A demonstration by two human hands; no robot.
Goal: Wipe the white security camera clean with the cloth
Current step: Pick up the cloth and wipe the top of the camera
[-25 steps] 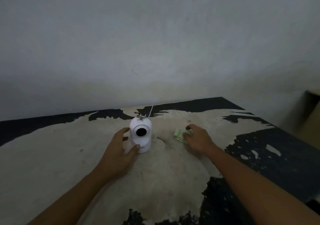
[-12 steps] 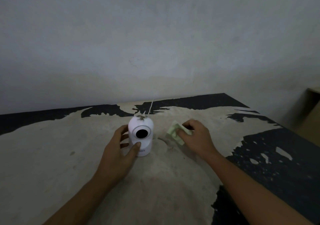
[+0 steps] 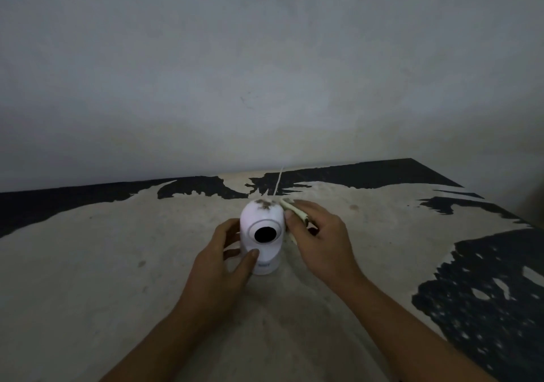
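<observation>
The worn table [image 3: 117,264] lies bare to the left, to the right and toward the viewer, so a hand can pass there freely. In the middle the white security camera [image 3: 262,234] stands upright (hemmed on both flanks): the left hand [image 3: 220,267] grips its left side, the right hand [image 3: 318,240] presses the cloth [image 3: 290,206] against its upper right. Behind, the wall [image 3: 265,72] closes the far edge.

No legible text, brand, number or sign appeared in the head view. The white security camera [image 3: 263,234] carried a small dark marking low on the front of its base, just beside the left hand's [image 3: 219,275] thumb, but it was too small and blurred to be read. No other surface in the view bore any lettering.
</observation>
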